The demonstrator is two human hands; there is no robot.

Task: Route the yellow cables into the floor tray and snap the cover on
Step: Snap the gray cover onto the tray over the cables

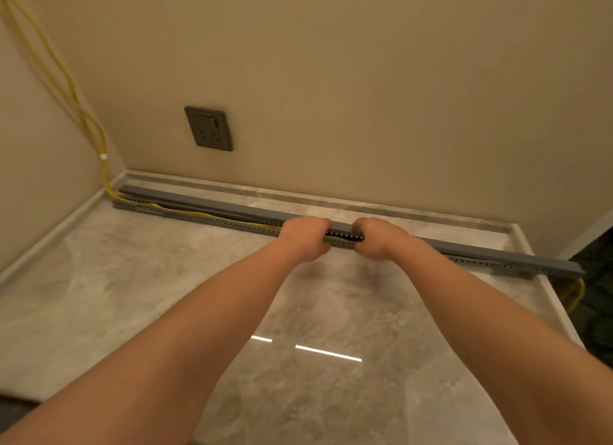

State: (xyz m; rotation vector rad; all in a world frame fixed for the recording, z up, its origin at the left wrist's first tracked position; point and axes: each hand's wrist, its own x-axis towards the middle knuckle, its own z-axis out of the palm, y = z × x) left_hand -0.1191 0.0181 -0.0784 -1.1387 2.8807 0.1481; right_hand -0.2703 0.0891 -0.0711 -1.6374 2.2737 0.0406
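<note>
Both bare forearms reach straight out from the bottom of the frame, nearly parallel, meeting at the middle of the tray run along the wall. The left hand (306, 237) is curled over the grey cover (232, 209), fingers hooked over the far edge and thumb side toward the camera, so it's gripping cover and tray together at that spot. The right hand (376, 238) does the same thing just beside it, fingers wrapped over the top, closed down on the strip. There's only a small gap between the two hands, and in that gap you can see the slotted side of the floor tray (345, 242) with a bit of yellow showing inside.

The tray itself is a long grey slotted channel lying on the marble floor (166, 295), running at a slant from the left corner to the right edge of the tiled area, close to the baseboard. The cover sits on top along the whole length, but toward the left it looks lifted, not seated, with the yellow cables (185, 211) visible running between cover and tray. Those cables come down the left wall, bundled by a small white tie (103, 156), and enter the tray at the corner. More yellow cable pokes out past the right end. A dark wall socket (208, 128) sits above the tray.
</note>
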